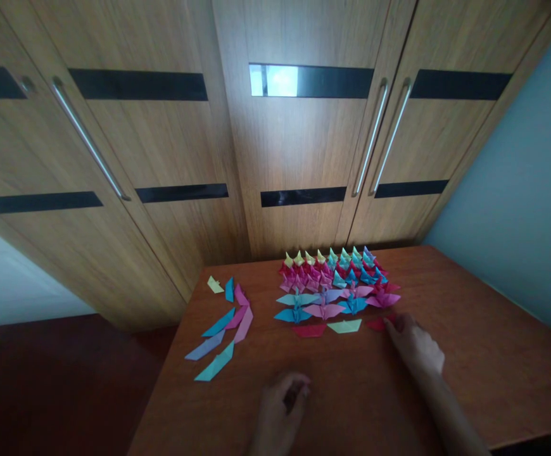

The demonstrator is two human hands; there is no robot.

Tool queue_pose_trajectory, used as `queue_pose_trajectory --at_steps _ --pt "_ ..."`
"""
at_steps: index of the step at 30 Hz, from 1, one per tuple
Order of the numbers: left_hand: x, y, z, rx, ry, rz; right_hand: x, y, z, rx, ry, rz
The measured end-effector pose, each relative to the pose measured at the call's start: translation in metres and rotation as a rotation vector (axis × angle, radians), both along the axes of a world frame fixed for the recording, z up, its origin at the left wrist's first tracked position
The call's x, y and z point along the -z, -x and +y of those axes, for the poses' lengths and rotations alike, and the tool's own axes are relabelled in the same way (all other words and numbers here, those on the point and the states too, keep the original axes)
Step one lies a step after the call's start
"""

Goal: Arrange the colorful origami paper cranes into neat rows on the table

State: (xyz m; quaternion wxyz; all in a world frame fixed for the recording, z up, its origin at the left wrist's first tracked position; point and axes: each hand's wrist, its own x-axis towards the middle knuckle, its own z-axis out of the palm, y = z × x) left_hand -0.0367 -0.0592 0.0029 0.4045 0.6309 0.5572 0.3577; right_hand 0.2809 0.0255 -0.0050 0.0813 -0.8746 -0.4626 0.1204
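Note:
My right hand (415, 345) pinches the end of a red folded paper piece (376, 324), which lies flat on the table at the right of a front row. To its left in that row are a pale green folded paper (345, 326) and another red folded paper (310, 330). My left hand (282, 405) hovers near the front of the table with its fingers curled; nothing shows in it. Behind the row sit several origami cranes with wings spread, among them a pink crane (323, 310) and a blue crane (353, 304).
Further back, tightly packed cranes (306, 277) stand in rows. On the left of the brown table (256, 405) lie loose flat folded papers, including a turquoise one (216, 363) and a lilac one (206, 346). A wooden wardrobe (299, 145) rises behind; a wall (517, 209) borders the right.

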Motion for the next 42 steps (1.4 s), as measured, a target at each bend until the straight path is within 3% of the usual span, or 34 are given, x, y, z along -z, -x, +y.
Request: queue_pose_trajectory --at_steps 13,22,25,28,31,35,38,42 --pt "-0.003 0.0 0.0 0.039 -0.011 0.004 0.002 0.014 0.0 -0.022 -0.029 -0.044" --pt "-0.002 0.0 0.0 0.024 -0.018 -0.013 0.005 0.009 -0.005 -0.004 -0.106 -0.006" --pt "0.0 0.0 0.001 -0.015 -0.033 -0.027 0.01 0.023 -0.015 -0.06 -0.194 0.016" --pt "-0.004 0.003 0.003 -0.039 -0.076 0.001 0.017 0.054 -0.029 -0.204 -0.35 0.106" --pt "-0.009 0.019 0.007 -0.046 -0.156 0.114 0.023 0.095 -0.045 -0.362 -0.5 0.271" --pt "-0.006 0.065 0.016 -0.183 -0.289 0.385 0.028 0.131 -0.059 -0.579 -0.485 0.355" --pt "-0.003 0.103 0.024 -0.293 -0.368 0.651 0.029 0.137 -0.061 -0.683 -0.471 0.352" --pt "-0.003 0.136 0.025 -0.296 -0.36 0.885 0.027 0.134 -0.06 -0.671 -0.463 0.381"
